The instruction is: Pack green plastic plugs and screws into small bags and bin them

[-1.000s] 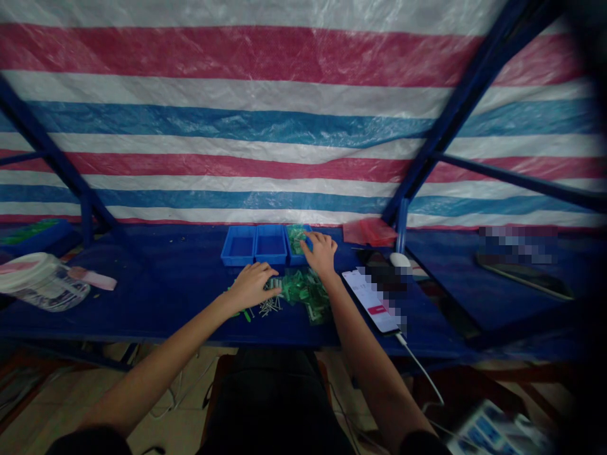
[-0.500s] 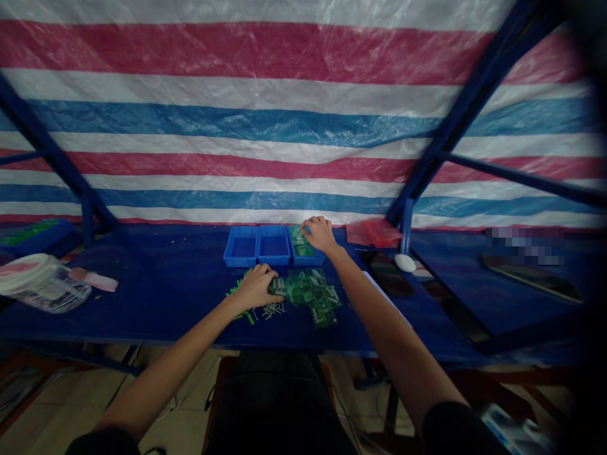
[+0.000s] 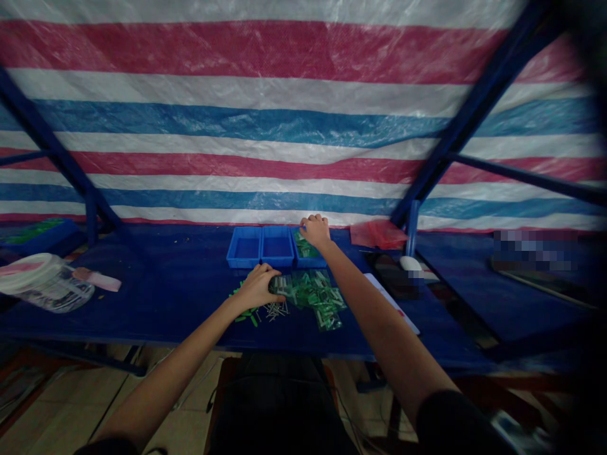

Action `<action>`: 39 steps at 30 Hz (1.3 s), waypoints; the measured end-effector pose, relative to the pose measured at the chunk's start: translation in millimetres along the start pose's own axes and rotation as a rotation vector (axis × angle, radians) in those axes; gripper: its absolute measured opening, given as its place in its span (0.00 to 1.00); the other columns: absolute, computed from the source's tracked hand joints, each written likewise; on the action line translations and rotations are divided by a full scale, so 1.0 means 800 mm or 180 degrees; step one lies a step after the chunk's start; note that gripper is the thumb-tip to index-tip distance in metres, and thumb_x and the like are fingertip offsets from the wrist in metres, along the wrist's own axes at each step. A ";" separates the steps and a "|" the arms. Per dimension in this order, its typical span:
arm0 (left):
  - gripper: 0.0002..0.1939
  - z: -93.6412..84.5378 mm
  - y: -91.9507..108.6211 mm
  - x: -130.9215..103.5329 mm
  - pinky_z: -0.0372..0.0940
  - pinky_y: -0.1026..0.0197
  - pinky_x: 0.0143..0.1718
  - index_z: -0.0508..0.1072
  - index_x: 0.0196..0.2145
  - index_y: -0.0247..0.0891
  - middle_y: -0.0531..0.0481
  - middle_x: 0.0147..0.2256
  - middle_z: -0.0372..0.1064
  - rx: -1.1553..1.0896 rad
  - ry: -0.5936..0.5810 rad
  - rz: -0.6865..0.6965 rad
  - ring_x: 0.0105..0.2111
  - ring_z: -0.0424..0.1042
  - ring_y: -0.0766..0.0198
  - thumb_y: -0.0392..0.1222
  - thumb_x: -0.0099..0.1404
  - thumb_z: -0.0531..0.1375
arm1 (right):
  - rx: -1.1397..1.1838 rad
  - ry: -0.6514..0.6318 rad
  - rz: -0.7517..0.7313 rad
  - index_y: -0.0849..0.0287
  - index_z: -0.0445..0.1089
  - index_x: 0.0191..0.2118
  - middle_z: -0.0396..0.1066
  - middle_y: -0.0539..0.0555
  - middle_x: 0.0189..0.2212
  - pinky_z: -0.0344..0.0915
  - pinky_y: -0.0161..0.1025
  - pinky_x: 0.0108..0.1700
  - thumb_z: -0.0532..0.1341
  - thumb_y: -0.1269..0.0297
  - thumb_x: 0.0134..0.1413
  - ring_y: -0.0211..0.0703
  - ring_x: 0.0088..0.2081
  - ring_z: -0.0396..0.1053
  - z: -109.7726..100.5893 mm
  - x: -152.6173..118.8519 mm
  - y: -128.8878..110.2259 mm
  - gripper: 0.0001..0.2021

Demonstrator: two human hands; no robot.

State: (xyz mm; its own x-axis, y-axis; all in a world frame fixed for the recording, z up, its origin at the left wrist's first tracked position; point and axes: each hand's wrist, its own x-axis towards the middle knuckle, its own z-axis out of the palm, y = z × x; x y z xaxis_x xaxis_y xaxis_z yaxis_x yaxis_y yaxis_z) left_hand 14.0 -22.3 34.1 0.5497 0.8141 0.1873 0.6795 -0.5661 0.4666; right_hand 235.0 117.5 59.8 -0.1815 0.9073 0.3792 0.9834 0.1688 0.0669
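My left hand [image 3: 258,287] is closed round a small clear packet [image 3: 281,285] at the left end of a pile of green packets [image 3: 320,296]. Loose green plugs [image 3: 247,316] and silver screws [image 3: 275,309] lie below and beside that hand. My right hand [image 3: 315,230] is over the right blue bin [image 3: 310,261], fingers curled down at its far left part; what they grip, if anything, is hidden. Green packets [image 3: 306,245] lie in this bin. Two more blue bins, the middle one [image 3: 277,260] and the left one [image 3: 243,261], stand beside it with bare floors.
A white-lidded tub [image 3: 52,283] and a blue bin of green pieces [image 3: 45,237] are at the left. Rightward are red bags [image 3: 377,234], a dark phone [image 3: 393,275], a white mouse [image 3: 410,264] and a white sheet [image 3: 393,303]. Blue frame posts flank the table.
The view has shifted slightly, moving the table things a little rightward. My right hand has moved slightly left relative to the right bin. My left hand keeps its hold on the packet.
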 end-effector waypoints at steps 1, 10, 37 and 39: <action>0.32 -0.002 0.001 0.000 0.59 0.50 0.46 0.68 0.48 0.39 0.44 0.43 0.62 -0.0094 0.0056 0.0010 0.45 0.62 0.51 0.54 0.46 0.65 | 0.0029 0.0040 0.0051 0.59 0.70 0.44 0.67 0.62 0.44 0.49 0.47 0.46 0.52 0.62 0.56 0.54 0.48 0.56 0.001 -0.001 -0.001 0.14; 0.31 0.001 0.014 0.018 0.61 0.52 0.45 0.62 0.52 0.43 0.46 0.44 0.61 -0.0852 0.0707 0.0130 0.45 0.63 0.55 0.48 0.51 0.64 | 0.1885 0.0812 0.0353 0.59 0.70 0.41 0.70 0.57 0.38 0.56 0.42 0.43 0.50 0.55 0.57 0.48 0.42 0.63 -0.023 -0.043 -0.008 0.16; 0.28 0.040 0.025 0.048 0.65 0.58 0.40 0.60 0.53 0.45 0.45 0.48 0.56 -0.0837 0.1867 0.0404 0.43 0.64 0.60 0.38 0.55 0.62 | 0.4576 0.0123 0.0450 0.58 0.71 0.28 0.64 0.47 0.14 0.54 0.34 0.21 0.65 0.51 0.40 0.35 0.16 0.58 -0.037 -0.132 -0.023 0.15; 0.27 0.038 0.025 0.045 0.65 0.57 0.41 0.61 0.53 0.44 0.45 0.49 0.56 -0.0796 0.1922 0.0356 0.44 0.64 0.60 0.38 0.56 0.61 | 0.4511 0.0306 0.0452 0.58 0.71 0.28 0.68 0.49 0.17 0.56 0.35 0.22 0.64 0.51 0.41 0.37 0.18 0.61 -0.037 -0.132 -0.024 0.14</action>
State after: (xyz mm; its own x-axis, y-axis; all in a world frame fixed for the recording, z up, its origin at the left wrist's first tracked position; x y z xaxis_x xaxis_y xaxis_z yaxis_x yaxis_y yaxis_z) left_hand 62.4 -8.2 23.7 0.1919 0.7228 0.6639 0.4610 -0.6636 0.5892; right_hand 235.6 6.8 45.6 -0.0261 0.9293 0.3684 0.1484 0.3681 -0.9179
